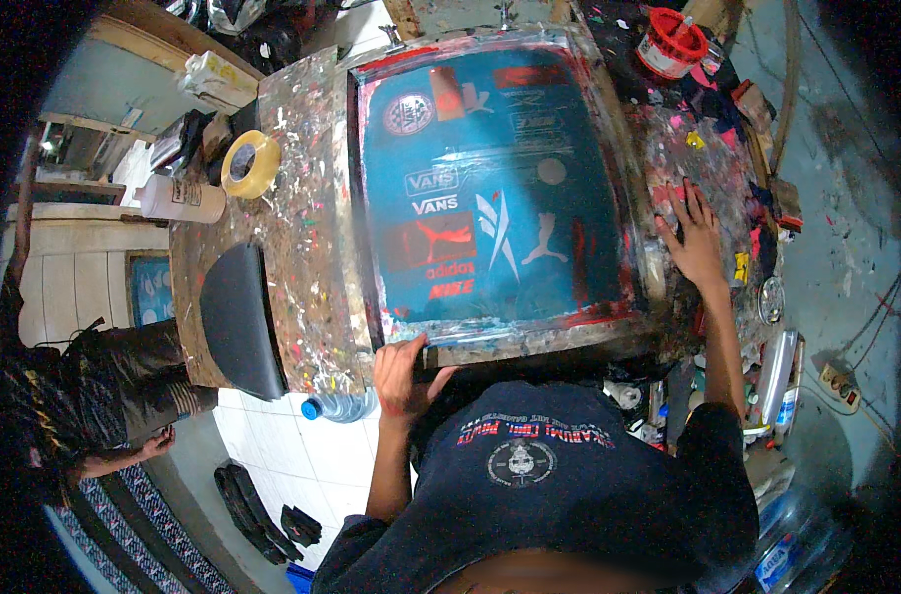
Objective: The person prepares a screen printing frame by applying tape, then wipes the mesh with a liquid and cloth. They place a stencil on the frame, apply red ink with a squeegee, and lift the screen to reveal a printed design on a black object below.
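Note:
A screen-printing frame with blue-green mesh lies on the worktable in front of me, carrying several logo stencils and red ink stains. At its near left corner my left hand grips the frame's front edge, fingers over the top and thumb lower to the right. My right hand rests on the paint-spattered tabletop just right of the frame, fingers spread and nothing held. Two metal clamps stand at the frame's far edge.
Left of the frame are a tape roll, a pale bottle and a black rounded panel. A red tub stands at the far right. Another person's hand shows at left. A water bottle lies below the table.

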The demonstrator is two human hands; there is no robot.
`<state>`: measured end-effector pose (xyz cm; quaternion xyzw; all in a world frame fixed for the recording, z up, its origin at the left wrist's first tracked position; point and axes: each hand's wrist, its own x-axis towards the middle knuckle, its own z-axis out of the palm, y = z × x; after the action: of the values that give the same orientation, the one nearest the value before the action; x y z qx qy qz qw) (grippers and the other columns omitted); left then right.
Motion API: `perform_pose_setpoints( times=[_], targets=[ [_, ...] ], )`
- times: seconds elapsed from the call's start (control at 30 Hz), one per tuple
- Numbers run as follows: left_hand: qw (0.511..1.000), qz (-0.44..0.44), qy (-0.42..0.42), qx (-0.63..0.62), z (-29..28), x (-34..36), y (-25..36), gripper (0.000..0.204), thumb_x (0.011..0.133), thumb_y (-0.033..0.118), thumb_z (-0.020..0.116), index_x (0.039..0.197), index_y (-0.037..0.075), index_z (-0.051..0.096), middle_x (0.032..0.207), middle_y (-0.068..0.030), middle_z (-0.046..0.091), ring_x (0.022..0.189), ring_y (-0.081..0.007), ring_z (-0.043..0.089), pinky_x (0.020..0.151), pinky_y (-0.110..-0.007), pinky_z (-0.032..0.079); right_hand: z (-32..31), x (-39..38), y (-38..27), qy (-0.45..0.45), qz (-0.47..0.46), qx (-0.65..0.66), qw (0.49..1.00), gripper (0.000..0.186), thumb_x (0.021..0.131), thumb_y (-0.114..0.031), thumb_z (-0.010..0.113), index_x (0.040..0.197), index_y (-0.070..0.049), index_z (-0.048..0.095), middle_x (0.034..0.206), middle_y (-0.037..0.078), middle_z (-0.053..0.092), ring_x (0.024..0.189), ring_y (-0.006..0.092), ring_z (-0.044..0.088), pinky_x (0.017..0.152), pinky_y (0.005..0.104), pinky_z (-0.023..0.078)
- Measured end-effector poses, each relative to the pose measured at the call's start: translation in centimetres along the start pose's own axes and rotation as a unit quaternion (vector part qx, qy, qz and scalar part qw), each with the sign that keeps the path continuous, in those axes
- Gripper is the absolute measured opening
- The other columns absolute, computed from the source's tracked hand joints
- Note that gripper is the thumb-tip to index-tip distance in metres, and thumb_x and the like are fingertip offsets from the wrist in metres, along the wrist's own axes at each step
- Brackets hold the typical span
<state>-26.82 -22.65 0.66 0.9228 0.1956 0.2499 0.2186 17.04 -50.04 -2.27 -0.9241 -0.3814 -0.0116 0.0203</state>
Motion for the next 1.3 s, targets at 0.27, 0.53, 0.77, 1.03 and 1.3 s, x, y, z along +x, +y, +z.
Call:
perform_pose_setpoints(
  times=[0.27, 0.53, 0.77, 1.03, 1.3],
  targets=[
    [0.999, 0.029, 0.025, 0.001, -0.6, 0.8, 0.6, 0.060, 0.067, 0.029, 0.092, 0.112, -0.002, 0.067, 0.095, -0.0124, 0.068, 0.084, -0.0298, 0.063, 0.076, -0.039, 0.048, 1.0, 0.0, -1.3, -0.032, -0.105, 0.043, 0.993, 0.075, 0.078, -0.003, 0.061, 0.152, -0.007, 0.042, 0.165, 0.016, 0.026, 0.152, 0.0375, 0.023, 0.122, 0.0536, 0.020],
    [1.000, 0.019, 0.018, 0.002, -0.5, 0.7, 0.5, 0.061, 0.067, 0.030, 0.092, 0.113, -0.002, 0.067, 0.094, -0.0127, 0.068, 0.083, -0.0294, 0.063, 0.075, -0.038, 0.048, 3.4, 1.3, -1.7, -0.019, -0.065, 0.014, 0.998, 0.046, 0.076, -0.003, 0.062, 0.121, 0.003, 0.064, 0.161, 0.017, 0.033, 0.149, 0.0391, 0.025, 0.121, 0.0574, 0.019],
    [1.000, 0.008, 0.021, 0.002, -0.5, 0.8, 0.7, 0.059, 0.069, 0.030, 0.091, 0.113, -0.001, 0.067, 0.094, -0.0129, 0.068, 0.083, -0.0285, 0.063, 0.074, -0.038, 0.047, -0.6, 2.8, -1.7, -0.031, -0.091, 0.060, 0.994, 0.047, 0.086, -0.016, 0.067, 0.133, -0.010, 0.061, 0.166, 0.010, 0.026, 0.149, 0.0378, 0.026, 0.120, 0.0561, 0.021],
    [1.000, 0.021, 0.015, 0.005, -0.5, 0.8, 0.5, 0.060, 0.068, 0.029, 0.091, 0.114, -0.001, 0.066, 0.091, -0.0125, 0.067, 0.082, -0.0284, 0.062, 0.073, -0.038, 0.047, 2.2, 2.6, 0.6, 0.043, -0.090, 0.029, 0.995, 0.058, 0.089, -0.021, 0.066, 0.145, -0.010, 0.053, 0.168, 0.009, 0.020, 0.148, 0.0408, 0.025, 0.120, 0.0563, 0.021],
    [1.000, 0.014, 0.005, 0.000, -0.3, 0.8, 0.3, 0.061, 0.068, 0.029, 0.091, 0.115, -0.001, 0.067, 0.090, -0.0123, 0.067, 0.080, -0.0283, 0.061, 0.072, -0.038, 0.047, 2.6, 3.1, -0.7, 0.003, -0.137, 0.021, 0.990, 0.054, 0.081, -0.006, 0.067, 0.135, -0.003, 0.059, 0.166, 0.012, 0.028, 0.148, 0.0397, 0.025, 0.119, 0.0549, 0.021]
  ],
)
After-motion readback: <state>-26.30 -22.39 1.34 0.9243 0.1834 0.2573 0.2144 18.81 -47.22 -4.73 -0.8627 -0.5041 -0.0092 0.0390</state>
